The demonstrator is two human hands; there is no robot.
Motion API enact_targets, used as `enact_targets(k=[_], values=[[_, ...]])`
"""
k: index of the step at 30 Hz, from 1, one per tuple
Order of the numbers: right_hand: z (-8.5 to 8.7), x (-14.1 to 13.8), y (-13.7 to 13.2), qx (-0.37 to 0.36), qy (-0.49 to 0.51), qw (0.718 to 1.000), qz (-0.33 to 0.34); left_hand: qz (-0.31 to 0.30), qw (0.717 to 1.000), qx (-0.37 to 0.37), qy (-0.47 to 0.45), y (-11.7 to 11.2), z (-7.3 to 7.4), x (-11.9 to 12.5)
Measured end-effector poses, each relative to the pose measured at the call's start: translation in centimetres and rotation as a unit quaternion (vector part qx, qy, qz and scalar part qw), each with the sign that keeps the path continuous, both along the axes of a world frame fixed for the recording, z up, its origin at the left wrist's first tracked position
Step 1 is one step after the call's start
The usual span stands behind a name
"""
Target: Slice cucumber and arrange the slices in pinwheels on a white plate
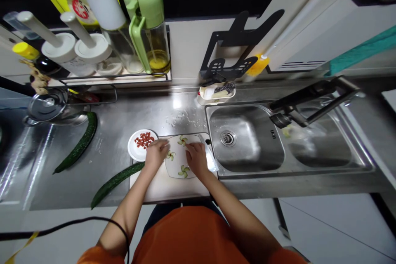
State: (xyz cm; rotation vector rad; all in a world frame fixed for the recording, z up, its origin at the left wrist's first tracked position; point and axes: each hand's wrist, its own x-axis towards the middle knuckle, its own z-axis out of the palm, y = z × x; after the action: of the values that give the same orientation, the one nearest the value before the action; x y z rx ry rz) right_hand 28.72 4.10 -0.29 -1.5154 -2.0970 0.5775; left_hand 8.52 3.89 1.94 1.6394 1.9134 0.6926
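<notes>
A white plate lies on the cutting board in front of me. On it are cucumber pieces laid out in pinwheel shapes, at the top, left and bottom. My left hand is over the plate's left edge, fingertips drawn together; anything between them is too small to make out. Over its right side is my right hand, fingers bent and pressed together near the top pinwheel; their contents are hidden. Just left of my left hand, a small round dish carries chopped red bits.
Two long cucumbers lie on the steel counter to the left. A shiny flat blade rests beside my right hand. A double sink with a dark faucet is at right. A pot and bottles stand behind.
</notes>
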Motion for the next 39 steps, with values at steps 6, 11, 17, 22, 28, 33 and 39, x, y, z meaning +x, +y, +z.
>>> enact_targets(k=[6,11,17,22,28,33,39], values=[[-0.2,-0.1,-1.6,0.007,-0.001,1.000,0.018,0.145,0.983,-0.079,0.081,-3.1,0.7,-6.2],[-0.3,-0.6,-2.4,0.012,0.007,0.999,0.036,0.150,0.975,-0.106,0.123,-4.1,0.4,-7.9],[-0.5,-1.0,-2.7,0.008,0.008,0.999,0.044,0.116,0.984,-0.101,0.095,-3.6,0.3,-6.3],[-0.5,-1.1,-3.1,0.007,0.017,0.999,0.042,0.075,0.989,-0.073,0.107,-2.4,-0.6,-5.3],[-0.2,-1.2,-3.3,0.014,0.025,0.999,0.040,0.036,0.990,-0.053,0.123,-1.5,-1.6,-4.9],[-0.1,-1.3,-3.3,0.007,0.022,0.999,0.036,0.056,0.986,-0.083,0.130,-1.3,-1.1,-4.7],[0.0,-1.3,-3.5,-0.001,0.019,0.999,0.038,0.120,0.979,-0.142,0.081,-1.8,-0.5,-4.8]])
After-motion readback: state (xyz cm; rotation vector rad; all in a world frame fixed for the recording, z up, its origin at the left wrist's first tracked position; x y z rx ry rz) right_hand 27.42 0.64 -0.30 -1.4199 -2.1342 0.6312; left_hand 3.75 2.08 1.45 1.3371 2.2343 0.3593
